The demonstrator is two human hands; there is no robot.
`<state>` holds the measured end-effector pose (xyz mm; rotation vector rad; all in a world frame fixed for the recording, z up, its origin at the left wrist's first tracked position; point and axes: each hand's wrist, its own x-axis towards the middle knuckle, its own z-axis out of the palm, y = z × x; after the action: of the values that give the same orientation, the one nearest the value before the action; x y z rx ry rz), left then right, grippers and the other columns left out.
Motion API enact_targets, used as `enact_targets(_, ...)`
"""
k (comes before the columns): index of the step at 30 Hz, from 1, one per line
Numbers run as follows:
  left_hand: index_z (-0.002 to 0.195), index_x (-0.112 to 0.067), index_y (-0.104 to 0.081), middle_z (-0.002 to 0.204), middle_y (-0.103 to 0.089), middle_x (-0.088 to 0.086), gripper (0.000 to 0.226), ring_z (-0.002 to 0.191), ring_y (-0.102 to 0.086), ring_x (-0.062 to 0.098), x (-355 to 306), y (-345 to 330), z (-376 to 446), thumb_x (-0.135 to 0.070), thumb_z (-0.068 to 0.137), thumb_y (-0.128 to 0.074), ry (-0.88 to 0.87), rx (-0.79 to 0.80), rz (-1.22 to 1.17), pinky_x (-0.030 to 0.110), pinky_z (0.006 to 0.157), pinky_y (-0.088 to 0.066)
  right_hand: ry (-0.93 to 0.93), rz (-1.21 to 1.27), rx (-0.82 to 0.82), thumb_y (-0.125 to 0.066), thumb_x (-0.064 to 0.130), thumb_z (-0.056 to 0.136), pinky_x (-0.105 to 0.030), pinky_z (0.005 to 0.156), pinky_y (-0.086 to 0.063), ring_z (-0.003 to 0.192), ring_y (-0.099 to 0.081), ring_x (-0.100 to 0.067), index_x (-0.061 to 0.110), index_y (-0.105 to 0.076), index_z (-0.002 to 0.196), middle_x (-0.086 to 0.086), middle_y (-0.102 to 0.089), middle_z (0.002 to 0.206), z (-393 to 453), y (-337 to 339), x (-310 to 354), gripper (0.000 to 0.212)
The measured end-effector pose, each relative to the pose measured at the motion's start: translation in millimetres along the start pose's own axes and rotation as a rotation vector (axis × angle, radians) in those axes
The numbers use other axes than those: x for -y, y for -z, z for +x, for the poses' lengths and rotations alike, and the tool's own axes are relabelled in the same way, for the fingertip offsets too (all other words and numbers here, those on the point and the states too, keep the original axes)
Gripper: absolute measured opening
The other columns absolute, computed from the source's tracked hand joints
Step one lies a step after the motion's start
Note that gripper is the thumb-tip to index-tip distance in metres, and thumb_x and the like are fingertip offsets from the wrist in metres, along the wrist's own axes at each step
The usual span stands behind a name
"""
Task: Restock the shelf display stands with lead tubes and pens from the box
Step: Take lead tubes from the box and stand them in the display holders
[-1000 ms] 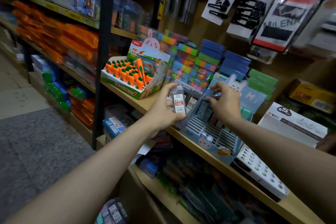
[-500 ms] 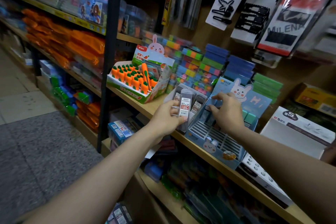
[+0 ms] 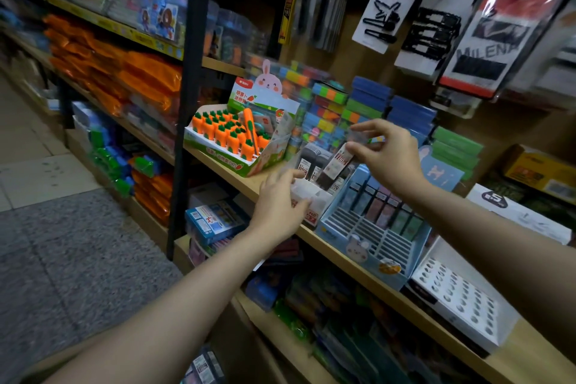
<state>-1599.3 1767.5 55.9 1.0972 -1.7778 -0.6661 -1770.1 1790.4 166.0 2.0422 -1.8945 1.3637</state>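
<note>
A small white lead-tube stand (image 3: 313,200) sits on the wooden shelf (image 3: 249,184) with dark lead tubes (image 3: 307,162) standing in it. My right hand (image 3: 388,157) pinches one dark lead tube (image 3: 335,167) by its top, and the tube hangs tilted just above the stand. My left hand (image 3: 279,206) rests against the stand's front left with its fingers spread and holds nothing. To the right stands a blue bunny display stand (image 3: 367,240) with a row of pens (image 3: 385,207) in its back slots.
An orange carrot-eraser display (image 3: 232,139) stands left of the lead stand. Stacked coloured boxes (image 3: 330,109) fill the back of the shelf. A white tray with round holes (image 3: 458,293) lies at the right. Carded hair clips (image 3: 385,15) hang overhead. Lower shelves hold packed goods.
The lead tube went from my left hand to my right hand. My right hand rose from the blue stand. My left hand dropped to the white stand's front.
</note>
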Motion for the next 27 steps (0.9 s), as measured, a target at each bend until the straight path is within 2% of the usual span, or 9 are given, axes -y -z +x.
enact_targets(3,0.136,-0.025,-0.047,0.143,-0.036,0.0,0.05,0.135,-0.027,0.02,12,2,-4,-0.032,0.09,-0.064,-0.121,0.063,0.207,0.042,0.11,-0.032,-0.026,-0.057,-0.065,-0.075,0.019,0.084,-0.039,0.076,-0.059,0.079,-0.068,-0.016,0.023,-0.066,0.106,0.003,-0.064,0.1,12,-1,-11,0.024)
enact_targets(6,0.141,-0.03,-0.042,0.153,-0.025,-0.001,0.054,0.143,-0.016,0.019,19,0,-5,-0.037,0.091,-0.062,-0.141,0.13,0.31,0.047,0.113,-0.028,-0.003,-0.149,-0.061,-0.074,0.019,0.084,-0.033,0.076,-0.054,0.087,-0.065,-0.016,0.02,-0.067,0.107,0.006,-0.061,0.098,14,-11,-21,0.024)
enact_targets(10,0.141,-0.032,-0.042,0.151,-0.024,-0.001,0.054,0.142,-0.017,0.019,24,1,-3,-0.036,0.091,-0.061,-0.181,0.109,0.347,0.044,0.112,-0.029,-0.019,-0.283,-0.05,-0.077,0.023,0.081,-0.032,0.077,-0.05,0.087,-0.06,-0.014,0.019,-0.069,0.111,-0.002,-0.069,0.104,12,-22,-31,0.031)
enact_targets(15,0.138,-0.032,-0.043,0.15,-0.022,-0.002,0.052,0.142,-0.019,0.018,25,-1,-1,-0.033,0.09,-0.063,-0.174,0.116,0.312,0.045,0.113,-0.03,-0.046,-0.393,0.063,-0.08,0.029,0.078,-0.04,0.08,-0.057,0.091,-0.066,-0.014,0.022,-0.071,0.108,0.001,-0.072,0.103,13,-30,-31,0.032)
enact_targets(20,0.138,-0.031,-0.043,0.15,-0.02,-0.002,0.055,0.141,-0.021,0.018,27,-4,0,-0.023,0.089,-0.064,-0.179,0.111,0.286,0.045,0.111,-0.034,-0.087,-0.52,0.137,-0.076,0.033,0.082,-0.044,0.086,-0.052,0.107,-0.059,-0.023,0.028,-0.074,0.105,-0.004,-0.061,0.121,11,-37,-34,0.023)
enact_targets(23,0.142,-0.03,-0.039,0.153,-0.015,-0.003,0.06,0.142,-0.022,0.019,29,-3,-4,-0.02,0.089,-0.064,-0.203,0.133,0.303,0.043,0.112,-0.034,-0.106,-0.54,0.166,-0.067,0.036,0.089,-0.048,0.094,-0.047,0.115,-0.053,-0.025,0.03,-0.071,0.112,-0.004,-0.054,0.125,8,-38,-32,0.025)
enact_targets(27,0.145,-0.031,-0.034,0.157,-0.01,-0.008,0.064,0.142,-0.021,0.016,29,2,-15,-0.015,0.089,-0.06,-0.252,0.142,0.258,0.037,0.11,-0.036,0.036,-0.513,0.087,-0.064,0.029,0.089,-0.048,0.101,-0.04,0.12,-0.046,-0.022,0.027,-0.061,0.128,-0.002,-0.051,0.125,-4,-27,-27,0.039)
